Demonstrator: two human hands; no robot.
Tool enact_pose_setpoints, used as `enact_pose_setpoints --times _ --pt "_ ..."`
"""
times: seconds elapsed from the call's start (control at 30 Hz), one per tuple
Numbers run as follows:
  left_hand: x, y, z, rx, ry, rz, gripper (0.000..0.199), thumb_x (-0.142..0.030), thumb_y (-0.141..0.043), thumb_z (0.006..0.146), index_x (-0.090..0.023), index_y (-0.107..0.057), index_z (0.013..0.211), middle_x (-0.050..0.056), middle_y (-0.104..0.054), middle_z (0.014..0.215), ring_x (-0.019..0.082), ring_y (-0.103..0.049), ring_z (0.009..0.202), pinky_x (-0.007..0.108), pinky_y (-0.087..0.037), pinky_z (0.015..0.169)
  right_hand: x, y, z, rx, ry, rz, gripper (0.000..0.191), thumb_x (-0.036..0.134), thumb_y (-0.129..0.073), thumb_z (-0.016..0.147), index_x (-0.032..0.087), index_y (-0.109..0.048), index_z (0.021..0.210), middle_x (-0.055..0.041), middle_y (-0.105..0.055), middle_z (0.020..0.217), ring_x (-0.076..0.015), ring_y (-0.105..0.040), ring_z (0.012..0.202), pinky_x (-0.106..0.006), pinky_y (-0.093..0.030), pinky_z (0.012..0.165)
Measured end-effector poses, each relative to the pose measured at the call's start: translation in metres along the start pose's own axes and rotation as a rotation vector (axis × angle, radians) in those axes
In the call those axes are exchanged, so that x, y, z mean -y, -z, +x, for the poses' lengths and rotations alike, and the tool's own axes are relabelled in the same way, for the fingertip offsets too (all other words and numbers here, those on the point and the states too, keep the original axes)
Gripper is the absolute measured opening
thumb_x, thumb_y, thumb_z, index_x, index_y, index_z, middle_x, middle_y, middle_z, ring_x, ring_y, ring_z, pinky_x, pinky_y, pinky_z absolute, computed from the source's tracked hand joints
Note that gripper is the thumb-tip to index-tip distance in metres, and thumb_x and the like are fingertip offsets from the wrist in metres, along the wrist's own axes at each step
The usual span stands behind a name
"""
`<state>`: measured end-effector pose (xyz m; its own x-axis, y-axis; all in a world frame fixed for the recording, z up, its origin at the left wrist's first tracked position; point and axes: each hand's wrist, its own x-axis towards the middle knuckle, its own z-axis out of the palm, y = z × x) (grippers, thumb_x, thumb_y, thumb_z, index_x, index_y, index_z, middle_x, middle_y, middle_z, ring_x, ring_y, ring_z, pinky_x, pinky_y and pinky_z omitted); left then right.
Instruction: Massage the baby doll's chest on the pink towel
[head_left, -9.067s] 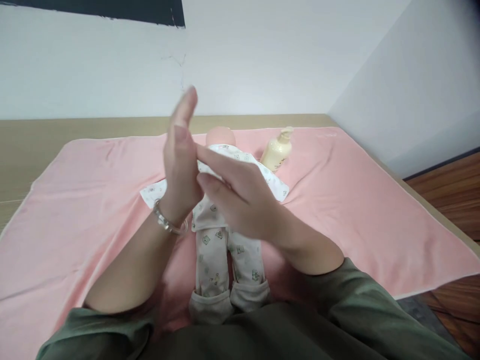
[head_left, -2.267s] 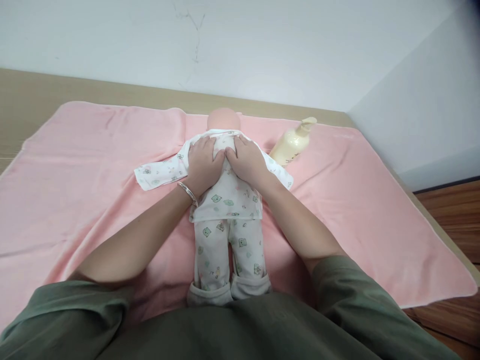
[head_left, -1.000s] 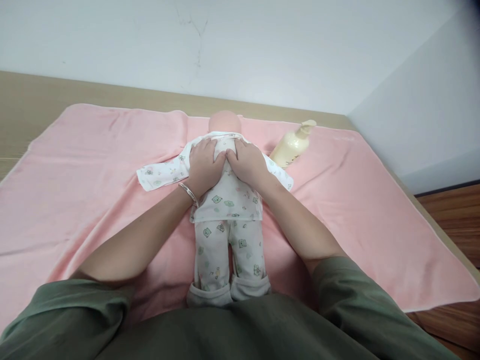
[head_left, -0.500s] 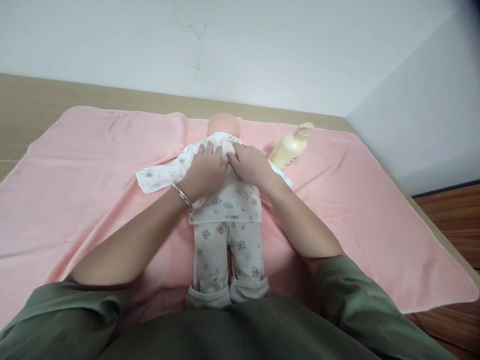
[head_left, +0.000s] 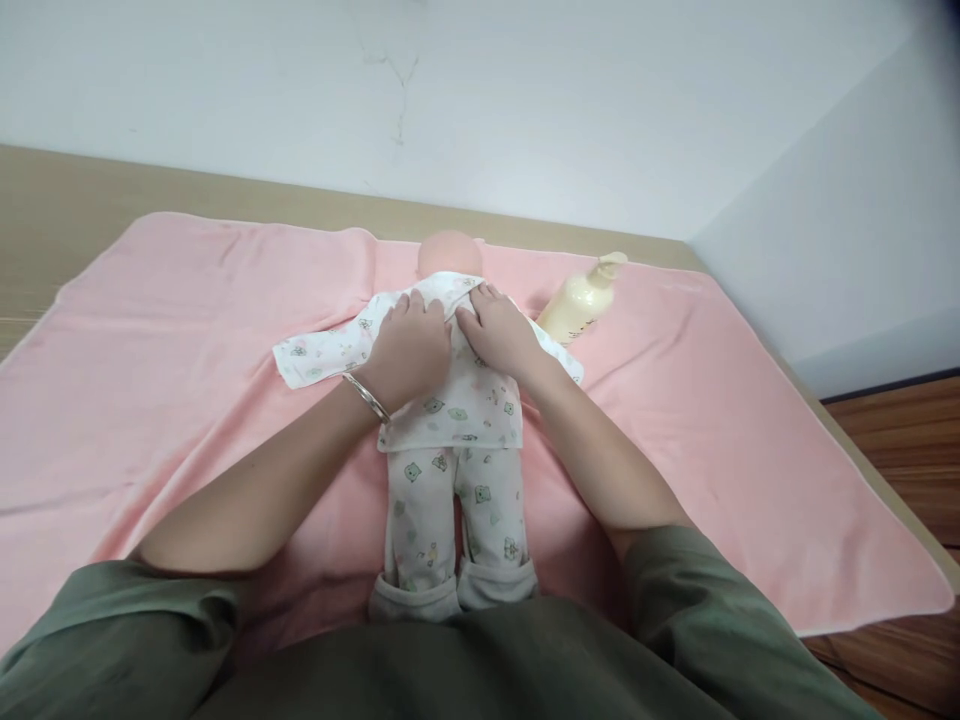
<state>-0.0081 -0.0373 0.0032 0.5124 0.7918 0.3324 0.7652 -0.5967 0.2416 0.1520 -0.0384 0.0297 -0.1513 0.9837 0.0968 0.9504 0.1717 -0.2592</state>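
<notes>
A doll with a bald head (head_left: 450, 253) lies on its back in a white printed baby shirt (head_left: 469, 425), sleeves spread to both sides. Matching trousers (head_left: 487, 500) with turned-up cuffs cover its legs. My left hand (head_left: 414, 345), with a silver bangle at the wrist, is on the chest, its fingers curled into the shirt below the collar. Beside it my right hand (head_left: 499, 325) lies on the other side of the chest, fingers stretched toward the collar and thumb apart. The shirt's neck edge reaches up over the lower part of the head.
A pale yellow pump bottle (head_left: 581, 300) lies tilted near the right sleeve. Under the doll a pink blanket (head_left: 697, 440) with soft folds covers most of the wooden tabletop (head_left: 67, 195). A white wall (head_left: 525, 110) rises behind, and brown wood (head_left: 907, 440) shows at the right.
My left fingers have curled more on the shirt. The cloth at the collar lies smoother, its edge now slanting between my hands. My right hand has barely moved.
</notes>
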Motion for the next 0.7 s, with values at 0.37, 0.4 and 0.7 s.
enact_pose_setpoints --times 0.37,0.4,0.7 --pt "0.001 0.030 0.017 0.203 0.049 -0.242 0.019 -0.012 -0.044 0.088 -0.018 -0.050 0.071 0.012 -0.063 0.098 0.030 -0.059 0.111 0.049 -0.048 0.108 0.015 0.019 -0.017 0.060 -0.011 -0.309 0.046 0.035 -0.025 0.110 0.010 -0.063 0.119 -0.0175 -0.076 0.108 -0.0335 -0.074 0.100 -0.038 -0.046 0.079" --pt "0.004 0.030 0.020 0.198 0.079 -0.287 0.019 -0.012 -0.044 0.088 -0.019 -0.046 0.070 0.010 -0.062 0.094 0.027 -0.060 0.106 0.046 -0.050 0.103 0.018 0.020 -0.020 0.061 -0.009 -0.331 0.045 0.034 -0.026 0.110 0.011 -0.064 0.115 -0.0164 -0.076 0.104 -0.0327 -0.074 0.097 -0.037 -0.045 0.076" --pt "0.014 -0.004 0.027 -0.017 0.298 -0.335 0.011 -0.019 -0.043 0.092 -0.020 -0.053 0.087 0.012 -0.066 0.106 0.029 -0.060 0.108 0.049 -0.049 0.104 0.026 0.024 -0.027 0.070 0.051 -0.367 0.041 0.029 -0.031 0.109 0.009 -0.067 0.115 -0.0173 -0.074 0.108 -0.0323 -0.073 0.105 -0.038 -0.048 0.081"
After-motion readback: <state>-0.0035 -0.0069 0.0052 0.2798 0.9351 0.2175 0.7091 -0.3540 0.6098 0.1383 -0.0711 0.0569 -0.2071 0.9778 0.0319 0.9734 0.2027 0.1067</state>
